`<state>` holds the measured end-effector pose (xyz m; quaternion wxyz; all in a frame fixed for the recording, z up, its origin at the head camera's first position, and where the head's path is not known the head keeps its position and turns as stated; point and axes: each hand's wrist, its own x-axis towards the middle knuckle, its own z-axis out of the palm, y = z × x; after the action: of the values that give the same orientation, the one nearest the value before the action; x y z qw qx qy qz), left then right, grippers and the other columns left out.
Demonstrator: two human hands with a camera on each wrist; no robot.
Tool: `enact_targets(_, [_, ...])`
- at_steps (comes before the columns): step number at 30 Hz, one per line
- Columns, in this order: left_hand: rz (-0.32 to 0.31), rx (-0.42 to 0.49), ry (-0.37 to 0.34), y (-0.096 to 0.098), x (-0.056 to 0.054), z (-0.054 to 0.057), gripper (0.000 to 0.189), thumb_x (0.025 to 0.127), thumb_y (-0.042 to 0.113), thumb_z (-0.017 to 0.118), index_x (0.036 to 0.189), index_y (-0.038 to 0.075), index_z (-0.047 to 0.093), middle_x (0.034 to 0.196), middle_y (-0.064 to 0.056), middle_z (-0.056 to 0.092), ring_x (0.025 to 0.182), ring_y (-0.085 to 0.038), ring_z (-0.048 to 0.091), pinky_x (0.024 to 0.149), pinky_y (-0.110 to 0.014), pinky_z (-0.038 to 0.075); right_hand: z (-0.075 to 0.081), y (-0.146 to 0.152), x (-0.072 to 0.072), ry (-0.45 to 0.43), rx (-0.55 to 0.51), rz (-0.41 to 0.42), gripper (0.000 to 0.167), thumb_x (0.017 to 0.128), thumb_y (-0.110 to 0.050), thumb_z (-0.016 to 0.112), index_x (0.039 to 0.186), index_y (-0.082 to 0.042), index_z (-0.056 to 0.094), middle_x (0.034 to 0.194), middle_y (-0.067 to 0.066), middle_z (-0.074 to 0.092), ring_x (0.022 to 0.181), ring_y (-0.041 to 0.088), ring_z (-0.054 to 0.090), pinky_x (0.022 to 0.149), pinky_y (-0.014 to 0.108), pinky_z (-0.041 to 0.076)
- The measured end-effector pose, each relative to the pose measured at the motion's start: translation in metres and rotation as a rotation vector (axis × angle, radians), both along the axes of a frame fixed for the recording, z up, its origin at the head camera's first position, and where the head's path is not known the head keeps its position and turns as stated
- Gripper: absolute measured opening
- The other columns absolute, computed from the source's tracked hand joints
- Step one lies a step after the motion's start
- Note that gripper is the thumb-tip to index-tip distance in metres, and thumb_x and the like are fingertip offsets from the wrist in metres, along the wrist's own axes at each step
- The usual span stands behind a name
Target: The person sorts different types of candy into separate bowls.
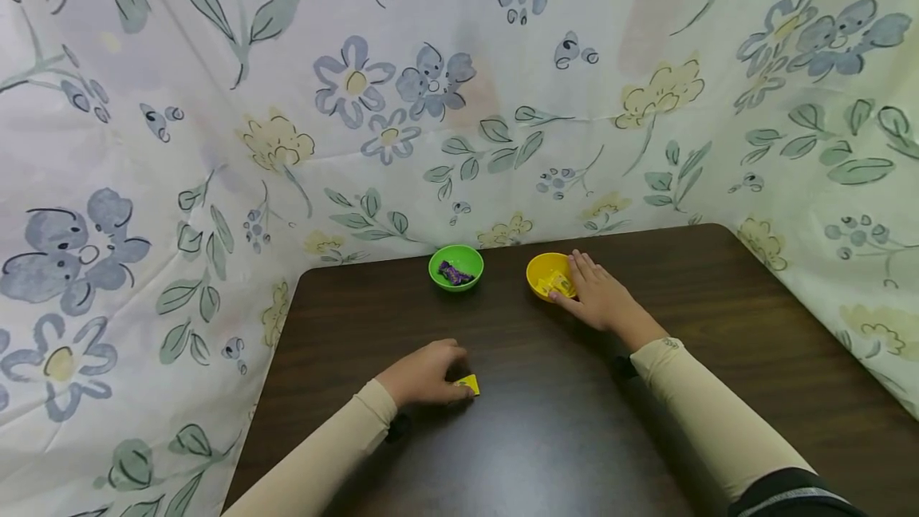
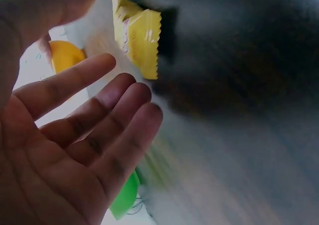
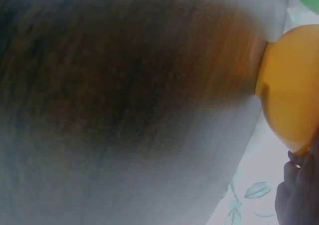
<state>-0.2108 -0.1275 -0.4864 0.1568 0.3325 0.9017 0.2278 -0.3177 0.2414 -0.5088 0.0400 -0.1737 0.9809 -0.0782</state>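
Note:
My left hand [image 1: 429,373] is beside a yellow wrapped candy [image 1: 469,384] on the dark table. In the left wrist view, the thumb and fingers of that hand [image 2: 75,130] are spread apart. The candy [image 2: 139,40], with its crimped wrapper edge, lies just beyond the fingertips, not gripped. My right hand [image 1: 599,294] rests against the right side of a yellow bowl [image 1: 537,268], fingers extended along it and thumb at the near rim. Yellow wrapped candies [image 1: 558,284] lie inside. The right wrist view shows the bowl's outside [image 3: 294,80] with partly visible fingers [image 3: 294,185] at its edge.
A green bowl [image 1: 470,259] holding purple wrapped candy [image 1: 455,273] stands left of the yellow bowl, near the back edge of the table [image 1: 517,437]. Floral cloth [image 1: 445,102] hangs behind the table and along its sides.

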Motion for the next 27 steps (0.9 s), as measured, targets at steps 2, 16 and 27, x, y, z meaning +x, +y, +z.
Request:
enact_targets(2, [-0.005,0.007,-0.012,0.0000,0.0016,-0.0014,0.028,0.094,0.029,0.081,0.110,0.008,0.074,0.104,-0.004,0.066,0.089,-0.015,0.062,0.078,-0.025,0.054,0.0001,-0.0001,-0.0006,-0.002,0.000,0.002,0.103,0.106,-0.073,0.033,0.167,0.007,0.012,0.177,0.026,0.007,0.165,0.044,0.012,0.133,0.057,0.014])
enact_targets(16, [-0.053,-0.007,0.052,0.0025,0.0029,-0.0050,0.017,0.086,0.012,0.086,0.096,0.006,0.073,0.087,-0.008,0.066,0.072,-0.005,0.044,0.062,-0.021,0.039,0.0038,0.0028,-0.0014,-0.007,0.000,-0.004,0.104,0.106,-0.074,0.032,0.167,0.007,0.011,0.177,0.027,0.007,0.164,0.044,0.011,0.133,0.057,0.014])
enact_targets(27, [-0.023,-0.011,0.050,0.0074,0.0001,-0.0055,0.013,0.089,0.012,0.081,0.099,0.007,0.077,0.087,-0.002,0.065,0.071,-0.003,0.046,0.063,-0.019,0.042,0.0032,-0.0006,0.0018,-0.003,-0.005,0.005,0.102,0.106,-0.071,0.034,0.167,0.008,0.012,0.176,0.028,0.009,0.164,0.045,0.013,0.133,0.058,0.015])
